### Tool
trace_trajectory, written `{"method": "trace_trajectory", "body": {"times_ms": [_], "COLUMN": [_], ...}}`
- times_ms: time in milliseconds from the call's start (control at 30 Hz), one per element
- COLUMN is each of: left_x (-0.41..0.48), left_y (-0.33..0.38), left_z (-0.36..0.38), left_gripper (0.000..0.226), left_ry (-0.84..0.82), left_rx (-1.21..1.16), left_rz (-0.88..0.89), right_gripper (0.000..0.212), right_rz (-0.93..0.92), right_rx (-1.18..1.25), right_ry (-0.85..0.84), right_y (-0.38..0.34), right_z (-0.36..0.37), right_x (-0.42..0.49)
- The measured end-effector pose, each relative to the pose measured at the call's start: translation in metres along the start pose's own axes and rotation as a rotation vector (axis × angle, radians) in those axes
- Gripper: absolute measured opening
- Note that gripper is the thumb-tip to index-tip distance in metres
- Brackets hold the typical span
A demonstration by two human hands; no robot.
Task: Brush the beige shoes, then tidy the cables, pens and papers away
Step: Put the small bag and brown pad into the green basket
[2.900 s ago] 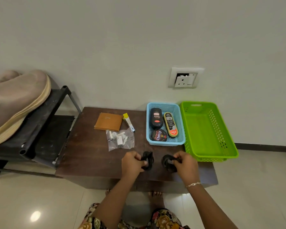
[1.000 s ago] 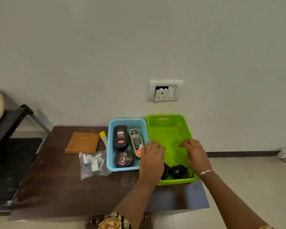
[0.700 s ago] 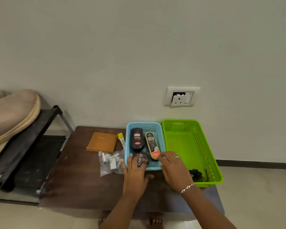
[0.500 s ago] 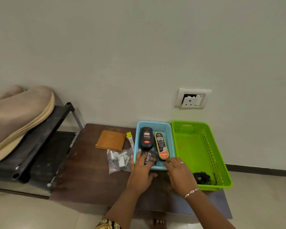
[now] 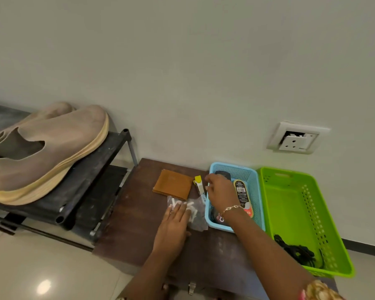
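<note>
The left hand [image 5: 172,227], which half a second ago rested at the near left corner of the blue basket [image 5: 254,187], has moved left and now lies flat on the clear plastic bag [image 5: 196,215] in the middle of the counter [image 5: 136,215]. Its fingers [image 5: 180,210] are straight and pressed on the plastic.

The right hand [image 5: 222,192] has left the basket's near edge and now reaches across its left rim. Its curled fingers [image 5: 211,180] are just beside the yellow-capped pen [image 5: 199,186], but I cannot tell whether they grip it or even touch it.

The pen lies near the counter's far edge, between the basket and the brown paper stack [image 5: 173,187]; both sit where they did before.

The black cables [image 5: 294,252], held in both hands over the counter about three seconds ago, lie in the near end of the green basket [image 5: 290,191] at the counter's right edge.

The beige shoes [image 5: 46,148] stand on the black rack [image 5: 89,178] left of the counter.
</note>
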State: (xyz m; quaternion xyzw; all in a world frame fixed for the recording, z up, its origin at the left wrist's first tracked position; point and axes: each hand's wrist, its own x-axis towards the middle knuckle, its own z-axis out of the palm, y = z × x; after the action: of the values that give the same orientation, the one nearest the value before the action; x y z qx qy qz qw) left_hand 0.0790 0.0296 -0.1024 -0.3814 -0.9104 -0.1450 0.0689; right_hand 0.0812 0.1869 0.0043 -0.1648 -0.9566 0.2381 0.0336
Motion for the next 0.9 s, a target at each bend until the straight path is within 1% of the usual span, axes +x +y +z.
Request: {"method": "trace_trajectory", "body": {"times_ms": [33,67,133,167,233,333,433,567,733,800,900], "left_x": [0.002,0.006,0.010,0.011,0.011,0.005,-0.008,-0.025,-0.047,-0.056,-0.066], "left_y": [-0.003,-0.005,-0.007,-0.008,-0.009,-0.012,-0.019,-0.028,-0.036,-0.039,-0.043], "left_z": [0.003,0.006,0.012,0.012,0.010,0.006,-0.001,-0.013,-0.031,-0.039,-0.048], "left_gripper": [0.078,0.071,0.041,0.037,0.045,0.045,0.047,0.047,0.042,0.035,0.037], "left_ry": [-0.018,-0.035,0.001,-0.006,-0.055,-0.066,-0.099,-0.120,-0.083,-0.044,0.010], "left_rx": [-0.009,-0.020,-0.034,-0.043,-0.057,-0.083,-0.119,-0.131,-0.141,-0.164,-0.271], "left_rz": [0.036,0.060,0.112,0.105,0.087,0.073,0.059,0.010,-0.073,-0.144,-0.314], "right_gripper": [0.026,0.025,0.024,0.025,0.029,0.034,0.033,0.029,0.031,0.033,0.039], "right_rz": [0.005,0.005,-0.012,-0.018,-0.025,0.003,0.023,0.064,0.187,0.205,0.221], "right_rx": [-0.025,-0.056,-0.136,-0.180,-0.263,-0.377,-0.431,-0.359,-0.298,-0.271,-0.186], "right_ry": [-0.036,-0.067,-0.133,-0.168,-0.235,-0.325,-0.297,-0.205,-0.240,-0.233,-0.208], "right_y": [-0.008,-0.014,-0.022,-0.025,-0.028,-0.031,-0.036,-0.040,-0.034,-0.035,-0.040], "right_z": [0.002,0.005,0.015,0.020,0.030,0.043,0.053,0.065,0.073,0.074,0.071], "right_x": [0.013,0.025,0.046,0.054,0.066,0.074,0.070,0.054,0.027,0.017,0.004]}}
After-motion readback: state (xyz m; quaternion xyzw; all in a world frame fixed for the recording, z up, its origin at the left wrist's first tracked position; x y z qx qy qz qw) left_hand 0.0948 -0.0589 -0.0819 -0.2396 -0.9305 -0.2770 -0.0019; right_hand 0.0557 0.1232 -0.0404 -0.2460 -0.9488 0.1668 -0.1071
